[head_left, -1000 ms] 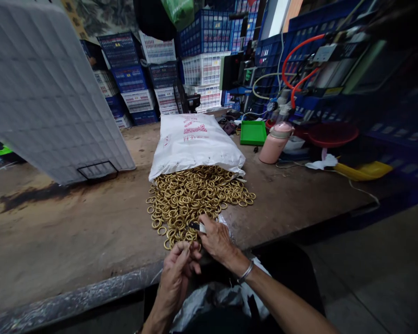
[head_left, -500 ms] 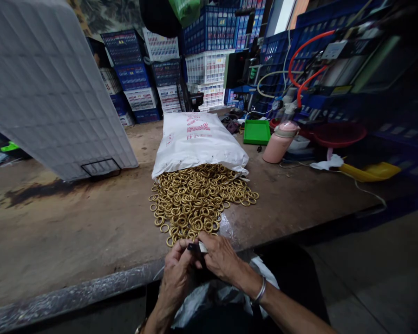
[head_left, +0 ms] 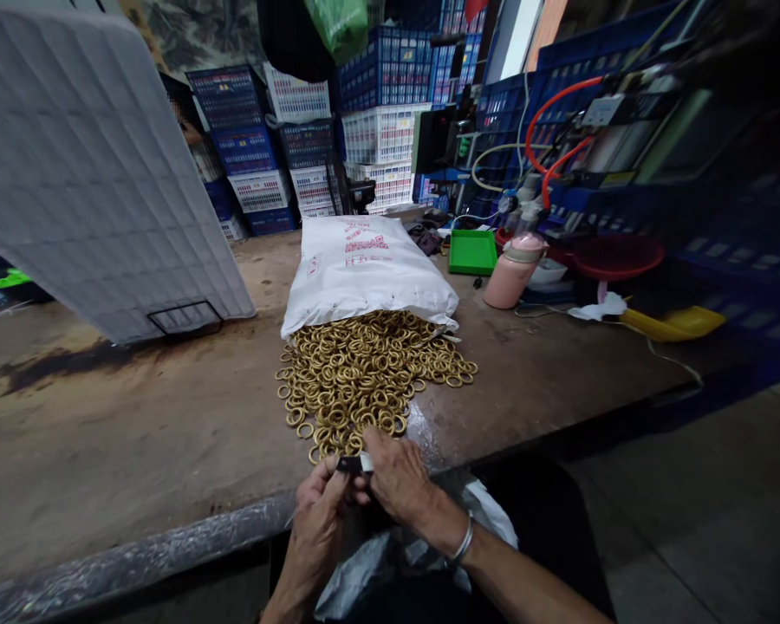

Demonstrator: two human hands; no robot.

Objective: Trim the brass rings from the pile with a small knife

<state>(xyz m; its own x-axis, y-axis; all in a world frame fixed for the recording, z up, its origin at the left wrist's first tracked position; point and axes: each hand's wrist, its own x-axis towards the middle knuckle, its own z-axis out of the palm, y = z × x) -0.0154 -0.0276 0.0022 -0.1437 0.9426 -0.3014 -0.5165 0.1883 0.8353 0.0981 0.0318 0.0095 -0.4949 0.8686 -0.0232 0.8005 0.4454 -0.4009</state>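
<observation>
A heap of brass rings point(head_left: 364, 373) spills from the mouth of a white sack point(head_left: 364, 264) onto the worn table point(head_left: 136, 433). At the table's near edge, just below the heap, both hands meet. My right hand point(head_left: 396, 481) is closed on a small dark tool with a white end point(head_left: 354, 464). My left hand point(head_left: 318, 511) is closed in a pinch against that tool; what its fingers hold is hidden. A clear plastic bag point(head_left: 377, 563) lies in my lap under the hands.
A grey ribbed panel point(head_left: 97, 173) leans at the left. A green tray point(head_left: 471, 251), pink bottle point(head_left: 512, 269), red bowl point(head_left: 614, 253) and yellow scoop point(head_left: 676, 322) stand at the right. Stacked blue and white crates point(head_left: 364, 121) fill the back.
My right hand drew back from the ring heap to the table edge and met my left hand; both now hold together around the small tool.
</observation>
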